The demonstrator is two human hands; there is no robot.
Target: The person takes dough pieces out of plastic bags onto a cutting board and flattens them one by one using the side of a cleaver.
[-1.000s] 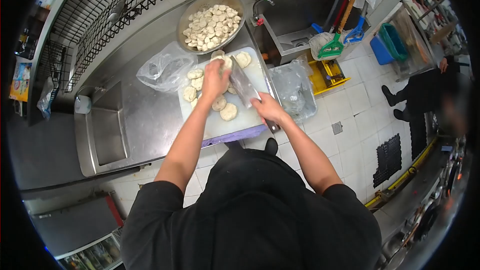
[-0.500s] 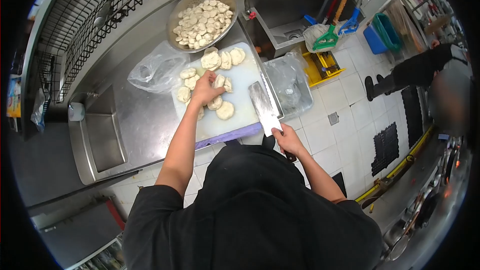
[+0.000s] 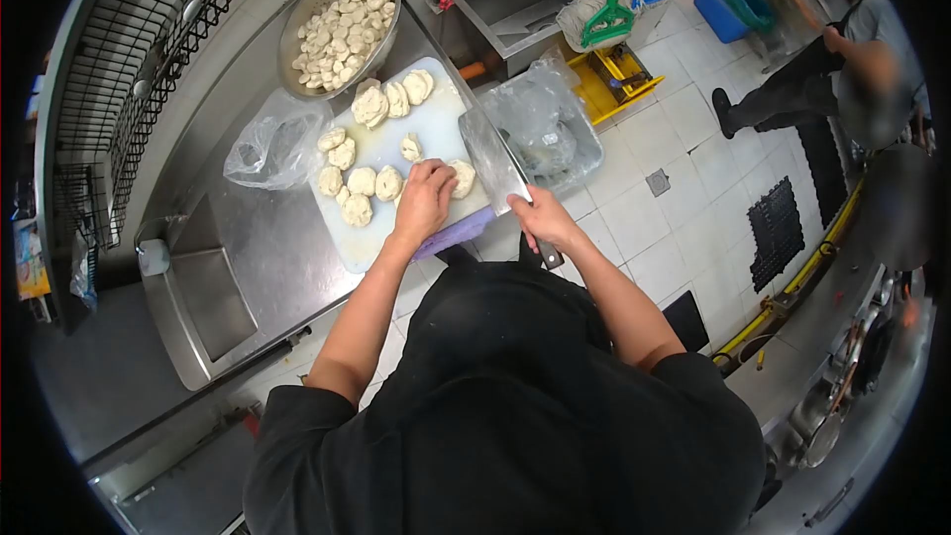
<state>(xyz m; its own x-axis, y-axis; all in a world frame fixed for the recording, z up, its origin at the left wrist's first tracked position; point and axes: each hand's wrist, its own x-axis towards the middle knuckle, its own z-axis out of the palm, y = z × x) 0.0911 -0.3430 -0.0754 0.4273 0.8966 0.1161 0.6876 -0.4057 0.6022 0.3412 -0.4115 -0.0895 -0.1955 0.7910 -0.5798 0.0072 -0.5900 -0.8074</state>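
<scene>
My right hand [image 3: 545, 218] grips the dark handle of a cleaver [image 3: 488, 157], its broad blade lying over the right edge of a white cutting board [image 3: 376, 246]. My left hand [image 3: 426, 201] is closed, its fingers bent over a pale lumpy piece [image 3: 462, 178] near the board's front right. This piece looks like dough, but I cannot tell for certain. My fingers partly cover it. More such pieces [image 3: 361, 181] lie in a cluster on the left of the board, with others [image 3: 370, 107] at the back and a small one [image 3: 410, 147] in the middle.
Behind the board, a metal bowl [image 3: 289, 57] holds many smaller pale pieces. A clear plastic bag [image 3: 275, 146] lies on the steel counter. To the right are a plastic-lined bin [image 3: 555, 129], a yellow mop bucket [image 3: 594, 104] and mops. Another person [image 3: 842, 59] stands farther right.
My left hand has moved from the cluster's middle to the board's front right. The cleaver has come closer, now over the board's right edge. The view has shifted, and the other person has moved.
</scene>
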